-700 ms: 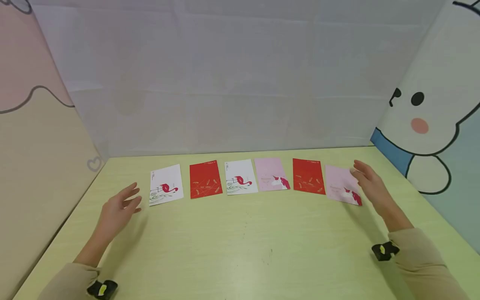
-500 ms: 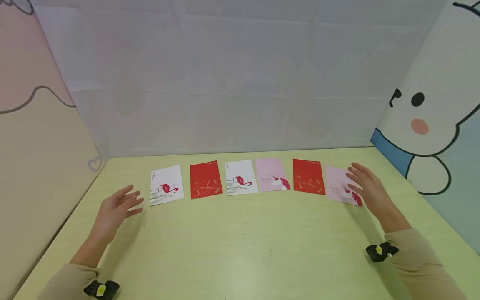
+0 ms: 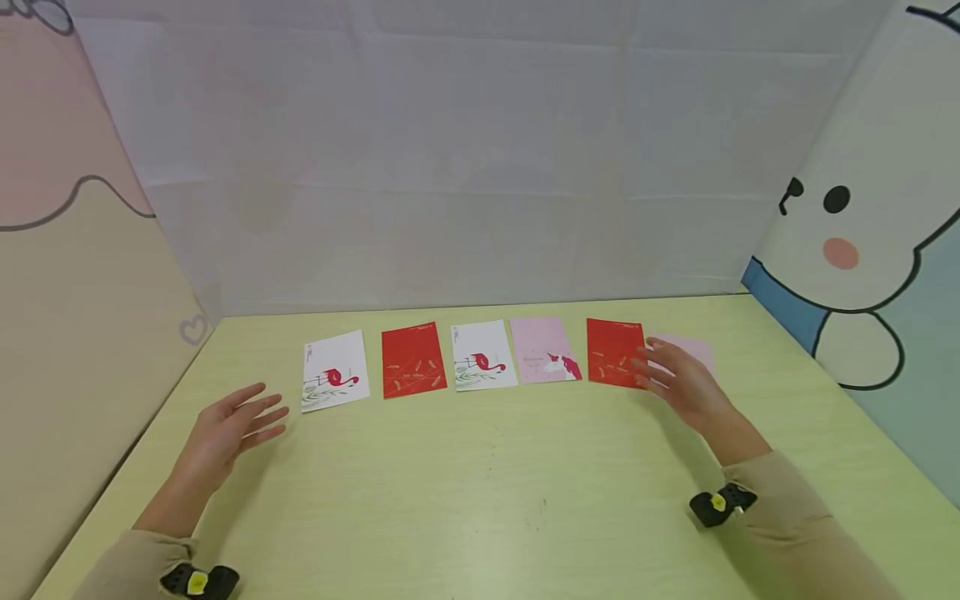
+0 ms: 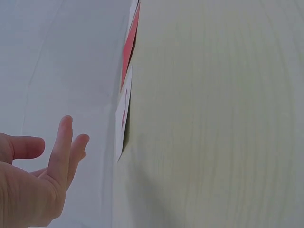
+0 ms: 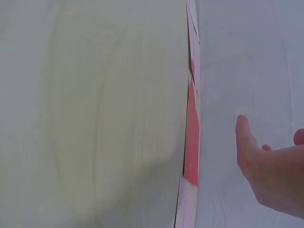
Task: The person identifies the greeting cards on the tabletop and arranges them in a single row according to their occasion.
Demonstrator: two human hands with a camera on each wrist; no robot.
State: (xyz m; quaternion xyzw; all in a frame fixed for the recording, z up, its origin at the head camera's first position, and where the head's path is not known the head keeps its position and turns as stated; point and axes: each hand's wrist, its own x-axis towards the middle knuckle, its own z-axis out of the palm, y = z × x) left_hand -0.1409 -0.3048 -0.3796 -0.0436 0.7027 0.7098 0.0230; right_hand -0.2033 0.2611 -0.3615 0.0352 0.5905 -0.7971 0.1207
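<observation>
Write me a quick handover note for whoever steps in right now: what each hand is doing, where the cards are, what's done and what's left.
Left hand: open, above the table, holding nothing, nearest the white flamingo card at the row's left end.
Right hand: open, fingers straight, over the pink card at the right end, fingertips reaching the neighbouring red card; contact unclear.
Row, left to right: white flamingo, red, white flamingo, pink, red, pink, all flat.
Done: six cards laid out.
Left: no card lifted or stacked yet.

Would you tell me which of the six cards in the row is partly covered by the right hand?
The pink card at the far right end; the right hand hides most of it, while the other five lie fully visible.
</observation>
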